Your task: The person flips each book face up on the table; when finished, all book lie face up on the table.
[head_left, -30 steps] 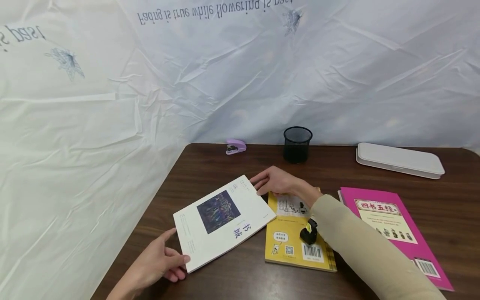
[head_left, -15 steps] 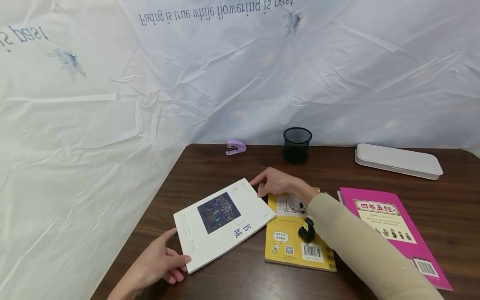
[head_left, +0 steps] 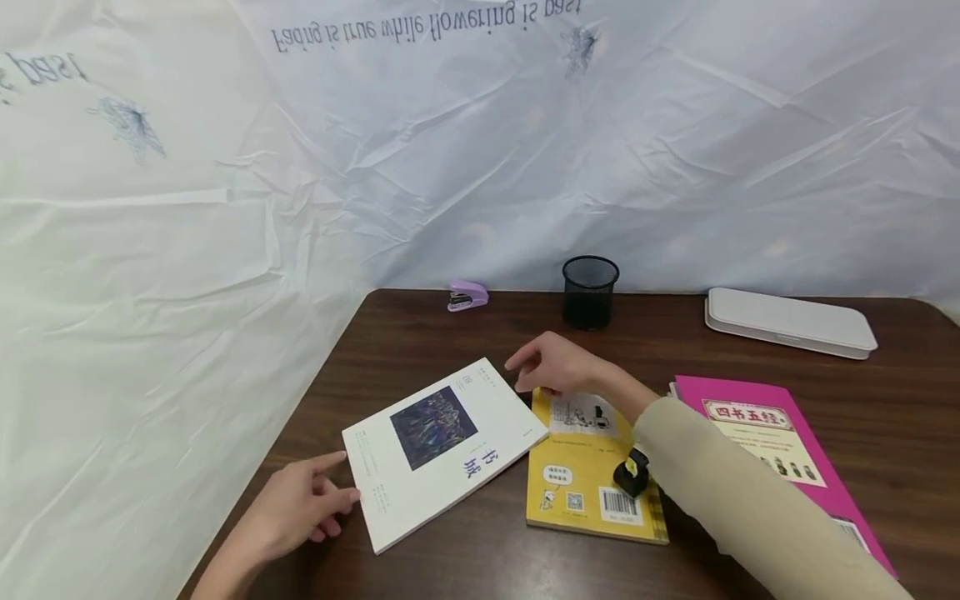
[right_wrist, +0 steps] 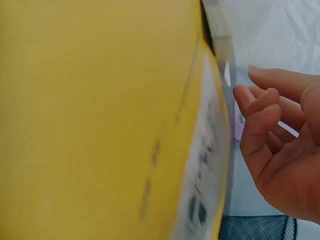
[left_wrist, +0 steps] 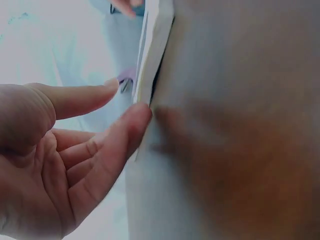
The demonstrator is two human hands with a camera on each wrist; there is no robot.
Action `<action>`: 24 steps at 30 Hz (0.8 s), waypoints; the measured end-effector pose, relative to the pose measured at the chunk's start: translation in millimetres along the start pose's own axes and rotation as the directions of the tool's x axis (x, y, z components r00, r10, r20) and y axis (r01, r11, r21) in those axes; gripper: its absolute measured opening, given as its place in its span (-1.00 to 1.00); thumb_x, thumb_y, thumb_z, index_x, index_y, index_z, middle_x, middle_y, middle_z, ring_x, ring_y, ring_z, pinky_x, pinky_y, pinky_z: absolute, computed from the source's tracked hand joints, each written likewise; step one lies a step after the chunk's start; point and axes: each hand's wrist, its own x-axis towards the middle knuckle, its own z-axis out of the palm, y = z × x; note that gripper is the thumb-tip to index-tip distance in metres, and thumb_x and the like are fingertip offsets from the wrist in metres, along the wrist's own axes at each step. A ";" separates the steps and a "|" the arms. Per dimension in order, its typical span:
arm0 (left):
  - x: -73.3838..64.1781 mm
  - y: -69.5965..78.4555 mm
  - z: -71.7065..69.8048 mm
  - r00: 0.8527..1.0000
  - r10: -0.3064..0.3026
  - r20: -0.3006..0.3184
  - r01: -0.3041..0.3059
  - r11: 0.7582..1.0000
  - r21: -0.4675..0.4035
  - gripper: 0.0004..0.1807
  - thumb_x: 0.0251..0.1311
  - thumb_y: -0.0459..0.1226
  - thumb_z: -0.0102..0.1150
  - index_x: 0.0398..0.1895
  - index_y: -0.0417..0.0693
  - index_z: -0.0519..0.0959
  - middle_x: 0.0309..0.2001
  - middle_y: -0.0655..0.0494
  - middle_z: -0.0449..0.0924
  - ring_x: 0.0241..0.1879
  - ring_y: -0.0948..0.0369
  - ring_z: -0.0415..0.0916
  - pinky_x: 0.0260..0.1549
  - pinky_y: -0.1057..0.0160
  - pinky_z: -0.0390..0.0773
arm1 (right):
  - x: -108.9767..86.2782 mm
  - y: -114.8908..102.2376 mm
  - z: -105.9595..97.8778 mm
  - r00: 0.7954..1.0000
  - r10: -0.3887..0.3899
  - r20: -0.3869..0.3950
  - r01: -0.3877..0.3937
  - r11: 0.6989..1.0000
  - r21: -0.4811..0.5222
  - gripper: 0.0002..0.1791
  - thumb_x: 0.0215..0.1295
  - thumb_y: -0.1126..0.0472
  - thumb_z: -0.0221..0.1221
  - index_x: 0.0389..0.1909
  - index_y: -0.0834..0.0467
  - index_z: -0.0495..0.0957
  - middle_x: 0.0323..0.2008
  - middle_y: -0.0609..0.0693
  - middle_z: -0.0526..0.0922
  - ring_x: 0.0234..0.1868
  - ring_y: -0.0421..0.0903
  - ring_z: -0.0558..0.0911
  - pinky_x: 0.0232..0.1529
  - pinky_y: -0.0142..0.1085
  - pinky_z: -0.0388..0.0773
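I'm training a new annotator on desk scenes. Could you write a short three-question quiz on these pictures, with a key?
1. True or false: in the head view, the black mesh cup stands between the purple stapler and the white case.

2. Which is nearest the left hand?
A. the yellow book
B. the white book
C. the black mesh cup

3. Fill in: the book furthest to the right in the head view has a ____ cover.

Key: 1. True. 2. B. 3. Pink.
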 end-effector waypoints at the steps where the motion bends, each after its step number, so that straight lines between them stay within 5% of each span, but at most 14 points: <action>1: 2.2 -0.4 -3.6 1.000 0.006 -0.020 -0.006 1.000 0.026 -0.20 0.31 -0.25 0.42 0.53 -0.38 0.32 -0.43 0.14 0.73 -0.53 0.16 0.66 -0.54 0.18 0.70 | -3.5 -0.3 -1.5 1.000 -0.009 -0.003 0.009 1.000 -0.004 -0.57 0.36 0.24 0.38 0.23 0.14 0.69 -0.38 0.04 0.66 -0.61 -0.10 0.46 -0.50 -0.35 0.47; 5: 13.0 -7.1 -18.5 0.997 0.052 -0.053 -0.048 0.996 0.073 -0.28 0.32 -0.28 0.40 0.48 -0.40 0.38 -0.31 0.11 0.75 -0.48 0.19 0.68 -0.53 0.21 0.70 | -18.5 -0.3 -4.7 0.999 -0.039 0.032 0.040 0.999 -0.027 -0.59 0.34 0.22 0.39 0.20 0.16 0.71 -0.42 0.03 0.70 -0.58 -0.11 0.53 -0.45 -0.32 0.58; 10: 26.2 -16.8 -30.0 0.997 0.072 -0.039 -0.070 0.997 0.033 -0.30 0.34 -0.35 0.36 0.47 -0.47 0.35 -0.24 0.03 0.72 -0.43 0.18 0.70 -0.50 0.19 0.72 | -35.6 1.8 -3.1 0.996 -0.033 0.079 0.037 0.999 -0.039 -0.62 0.30 0.17 0.45 0.12 0.13 0.76 -0.46 -0.01 0.72 -0.59 -0.12 0.57 -0.42 -0.31 0.65; 24: 51.4 -15.5 -30.9 0.996 0.087 0.018 -0.086 0.996 -0.019 -0.40 0.31 -0.38 0.35 0.38 -0.44 0.46 -0.33 0.02 0.69 -0.47 0.17 0.66 -0.52 0.16 0.70 | -61.0 12.1 5.1 0.993 -0.002 0.116 -0.010 0.995 0.099 -0.66 0.26 0.26 0.47 0.05 0.22 0.75 -0.48 0.04 0.75 -0.64 -0.17 0.59 -0.48 -0.38 0.66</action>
